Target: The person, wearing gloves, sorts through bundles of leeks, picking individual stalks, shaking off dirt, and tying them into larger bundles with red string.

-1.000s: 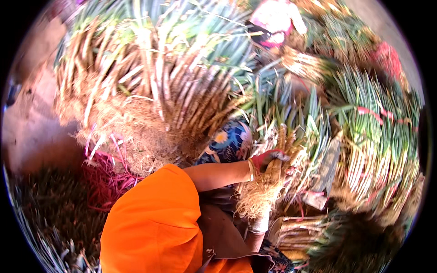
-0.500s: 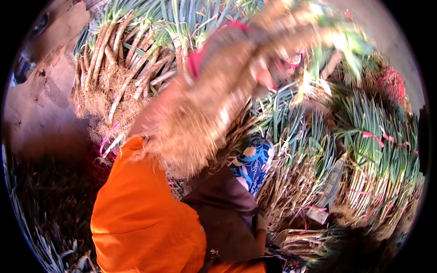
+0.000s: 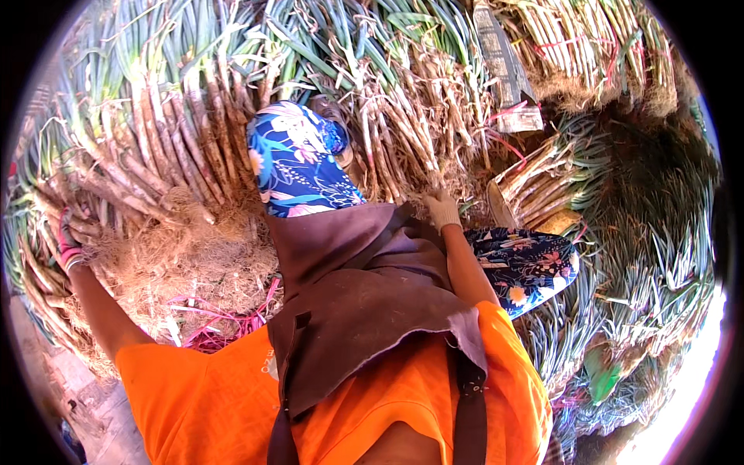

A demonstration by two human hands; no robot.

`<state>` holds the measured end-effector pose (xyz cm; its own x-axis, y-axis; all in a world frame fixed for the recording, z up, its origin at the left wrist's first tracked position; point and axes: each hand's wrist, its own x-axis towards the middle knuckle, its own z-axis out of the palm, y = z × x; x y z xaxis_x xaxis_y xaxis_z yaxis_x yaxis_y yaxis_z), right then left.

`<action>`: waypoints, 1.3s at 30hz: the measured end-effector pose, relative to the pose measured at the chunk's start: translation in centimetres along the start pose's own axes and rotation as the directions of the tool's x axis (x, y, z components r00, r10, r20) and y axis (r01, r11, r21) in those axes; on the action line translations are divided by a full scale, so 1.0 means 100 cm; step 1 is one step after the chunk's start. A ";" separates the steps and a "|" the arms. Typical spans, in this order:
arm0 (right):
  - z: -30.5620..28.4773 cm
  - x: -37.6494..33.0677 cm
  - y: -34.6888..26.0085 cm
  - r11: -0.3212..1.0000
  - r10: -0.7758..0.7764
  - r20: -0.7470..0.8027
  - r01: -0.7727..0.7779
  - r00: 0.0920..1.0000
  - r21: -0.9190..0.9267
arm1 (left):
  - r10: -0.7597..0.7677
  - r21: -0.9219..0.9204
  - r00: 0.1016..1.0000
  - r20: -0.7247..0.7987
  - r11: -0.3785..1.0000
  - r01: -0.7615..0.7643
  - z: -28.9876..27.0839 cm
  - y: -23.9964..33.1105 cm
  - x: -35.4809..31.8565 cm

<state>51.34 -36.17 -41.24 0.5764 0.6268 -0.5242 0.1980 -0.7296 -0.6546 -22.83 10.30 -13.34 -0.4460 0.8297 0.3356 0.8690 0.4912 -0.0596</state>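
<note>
At the far left, my left hand [image 3: 68, 246], in a pink and grey glove, has its fingers curled round the root end of green onions [image 3: 85, 213] in a long pile. My right hand [image 3: 442, 209], in a pale, soiled glove, is closed at the lower ends of other green onions [image 3: 399, 143] right of my knee. Its fingertips are partly hidden among the stalks and roots. Tangled brown roots [image 3: 186, 248] spread between my left arm and my apron [image 3: 341, 310].
Pink ties [image 3: 225, 318] lie below the roots. A flat grey slat [image 3: 500, 66] stands between the onions and tied bundles [image 3: 570, 46] at the upper right. More green onions [image 3: 651, 271] are heaped at right. My patterned trouser knees [image 3: 302, 159] border the pile.
The view has swung to the right. A large rooty bundle, blurred in front of my body before, is no longer held up. My hands are now far apart, low at the onions.
</note>
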 end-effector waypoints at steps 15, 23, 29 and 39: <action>0.001 0.101 -0.048 0.941 -0.022 -0.201 -0.048 0.979 -0.336 | 0.447 -0.806 0.766 -0.462 0.148 -0.573 -0.158 0.282 -0.227; 0.047 0.096 -0.055 0.904 -0.058 0.094 0.092 0.994 -0.417 | 0.763 -0.820 0.312 -0.566 -0.562 -0.113 -0.175 0.488 -0.363; 0.024 0.128 -0.029 0.968 0.001 0.136 0.033 0.991 -0.249 | 0.978 -0.872 0.169 0.120 0.022 0.490 -0.136 0.534 -0.400; 0.067 0.164 -0.009 0.966 0.222 -0.191 -0.189 0.956 0.180 | 0.974 -0.742 0.038 0.225 0.146 0.654 -0.145 0.532 -0.396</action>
<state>55.29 -23.38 -52.95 0.7464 0.3851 -0.5428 -0.0598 -0.7735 -0.6310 44.21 -0.26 -16.19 0.7810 0.5692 -0.2571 -0.0055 0.4178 0.9085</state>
